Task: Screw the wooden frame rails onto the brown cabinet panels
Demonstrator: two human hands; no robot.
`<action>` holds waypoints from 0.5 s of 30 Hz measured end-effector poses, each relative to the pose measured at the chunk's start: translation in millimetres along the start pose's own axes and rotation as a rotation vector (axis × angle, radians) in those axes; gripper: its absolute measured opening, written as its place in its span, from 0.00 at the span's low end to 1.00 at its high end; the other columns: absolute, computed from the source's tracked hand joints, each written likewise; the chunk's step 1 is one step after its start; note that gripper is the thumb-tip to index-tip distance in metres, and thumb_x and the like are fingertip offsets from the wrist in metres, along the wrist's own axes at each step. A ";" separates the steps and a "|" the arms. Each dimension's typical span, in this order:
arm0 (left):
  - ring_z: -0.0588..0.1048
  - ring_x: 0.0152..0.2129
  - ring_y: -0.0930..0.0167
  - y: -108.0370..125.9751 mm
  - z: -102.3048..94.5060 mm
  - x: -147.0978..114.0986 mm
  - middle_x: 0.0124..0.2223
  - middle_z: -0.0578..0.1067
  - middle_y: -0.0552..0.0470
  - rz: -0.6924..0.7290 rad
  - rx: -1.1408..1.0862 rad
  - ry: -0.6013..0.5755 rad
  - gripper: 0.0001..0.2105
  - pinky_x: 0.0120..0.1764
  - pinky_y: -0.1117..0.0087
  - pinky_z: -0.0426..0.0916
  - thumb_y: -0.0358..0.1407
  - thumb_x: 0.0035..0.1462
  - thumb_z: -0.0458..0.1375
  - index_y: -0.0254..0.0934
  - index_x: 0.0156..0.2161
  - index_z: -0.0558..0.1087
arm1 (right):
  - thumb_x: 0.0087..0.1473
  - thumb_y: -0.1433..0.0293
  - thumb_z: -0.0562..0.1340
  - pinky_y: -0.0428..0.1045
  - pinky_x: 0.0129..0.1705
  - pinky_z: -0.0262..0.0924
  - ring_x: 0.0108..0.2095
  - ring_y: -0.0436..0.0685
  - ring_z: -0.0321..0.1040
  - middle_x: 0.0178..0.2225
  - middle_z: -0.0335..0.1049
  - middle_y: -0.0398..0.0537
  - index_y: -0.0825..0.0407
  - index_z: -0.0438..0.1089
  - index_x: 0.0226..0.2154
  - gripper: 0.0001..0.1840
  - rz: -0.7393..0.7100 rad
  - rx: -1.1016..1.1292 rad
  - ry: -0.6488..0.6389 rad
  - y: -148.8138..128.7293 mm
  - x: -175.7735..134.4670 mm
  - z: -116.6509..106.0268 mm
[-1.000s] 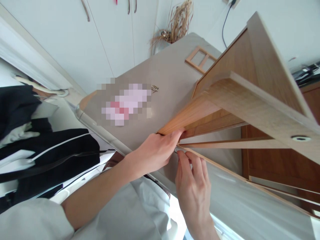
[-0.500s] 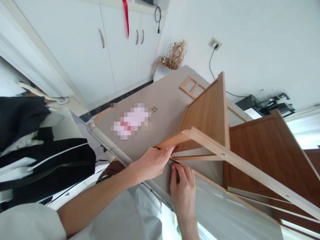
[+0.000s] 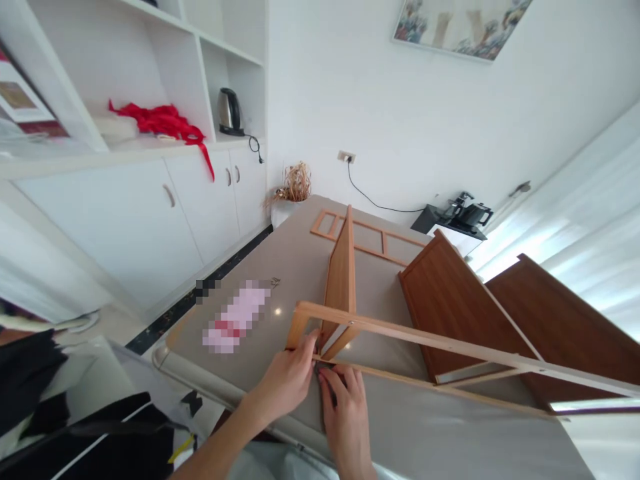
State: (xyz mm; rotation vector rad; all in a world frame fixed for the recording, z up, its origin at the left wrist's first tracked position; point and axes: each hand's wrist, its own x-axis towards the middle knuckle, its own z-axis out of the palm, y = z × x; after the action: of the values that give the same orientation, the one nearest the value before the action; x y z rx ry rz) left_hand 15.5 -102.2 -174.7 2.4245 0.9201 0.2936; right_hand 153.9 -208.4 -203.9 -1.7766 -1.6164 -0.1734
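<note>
Head view looks down on a beige table with a half-built wooden frame standing on it. Both hands meet at the frame's near corner, at about 6 o'clock in the picture. The left hand comes in from 7 o'clock with its fingers curled around the short upright end of the frame, thumb side against the wood, so it grips that corner. The right hand lies just beside it at 5 o'clock, palm down on the tabletop, fingers together and nearly straight, their tips pressed to the thin lower rail where it joins the corner; whether they pinch anything small there cannot be told. From this corner the top rail runs off toward 3 o'clock. An upright wooden panel stands behind the corner at 12 o'clock. Two dark brown boards lean at 2 o'clock. A flat lattice piece lies on the far end of the table. A few small screws lie near the table's left edge, well apart from the hands. White cupboards stand at 10 o'clock with a kettle on the shelf.
</note>
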 end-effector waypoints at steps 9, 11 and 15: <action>0.80 0.55 0.62 -5.9 7.2 -2.5 0.62 0.76 0.42 -0.062 0.002 -0.014 0.25 0.51 0.63 0.77 0.26 0.70 0.43 0.43 0.69 0.49 | 0.68 0.74 0.56 0.49 0.37 0.65 0.39 0.55 0.72 0.37 0.75 0.45 0.45 0.74 0.43 0.12 -0.022 0.010 -0.050 7.8 -8.3 9.4; 0.81 0.52 0.62 -6.8 8.2 -2.8 0.59 0.78 0.42 -0.077 0.014 -0.025 0.23 0.50 0.63 0.78 0.27 0.70 0.43 0.42 0.67 0.50 | 0.67 0.75 0.57 0.49 0.37 0.65 0.38 0.55 0.72 0.36 0.73 0.44 0.44 0.74 0.43 0.13 -0.024 0.007 -0.062 10.6 -10.3 13.7; 0.82 0.49 0.60 -8.1 10.6 -3.1 0.57 0.79 0.40 -0.102 0.045 -0.039 0.20 0.48 0.61 0.78 0.28 0.69 0.43 0.41 0.64 0.55 | 0.65 0.77 0.57 0.49 0.37 0.66 0.36 0.56 0.71 0.36 0.71 0.46 0.44 0.74 0.41 0.13 -0.006 -0.009 -0.062 12.7 -12.9 21.8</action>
State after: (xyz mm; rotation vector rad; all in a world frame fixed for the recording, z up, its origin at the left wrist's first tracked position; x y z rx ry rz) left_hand 12.7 -103.4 -188.0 2.4054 1.0398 0.1893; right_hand 155.0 -205.8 -232.1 -1.8004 -1.6668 -0.1293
